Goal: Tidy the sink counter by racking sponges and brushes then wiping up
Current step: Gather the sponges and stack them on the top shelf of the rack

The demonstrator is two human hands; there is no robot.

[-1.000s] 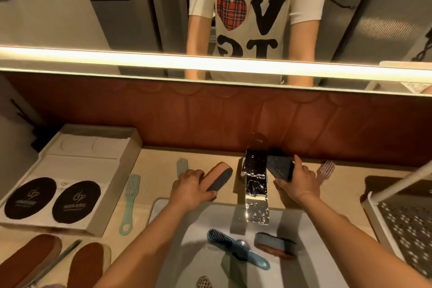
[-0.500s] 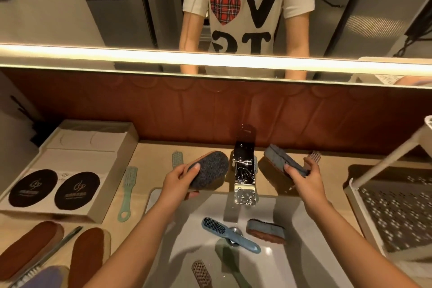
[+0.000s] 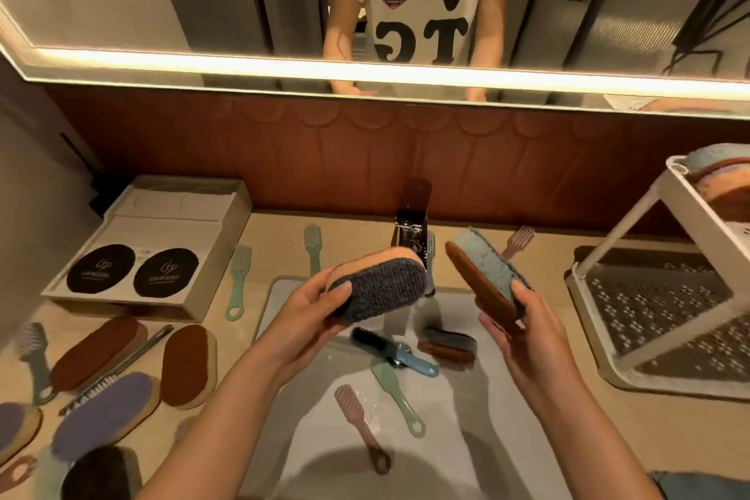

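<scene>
Both hands have risen from the far counter: left hand [image 3: 309,313] grips the grey-faced sponge [image 3: 379,288], right hand [image 3: 527,333] grips the blue sponge [image 3: 485,274], both above the sink [image 3: 479,418]; I judge the rack [image 3: 657,308] at right comes next.

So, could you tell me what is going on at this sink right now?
A person is tidying a sink counter. The left hand grips a grey-faced orange sponge, and the right hand grips a blue sponge with a brown back, both above the sink. A blue brush, a green brush, a pink brush and another sponge lie in the basin. More brown sponges lie on the counter. The white rack on the right carries stacked sponges on top.
</scene>
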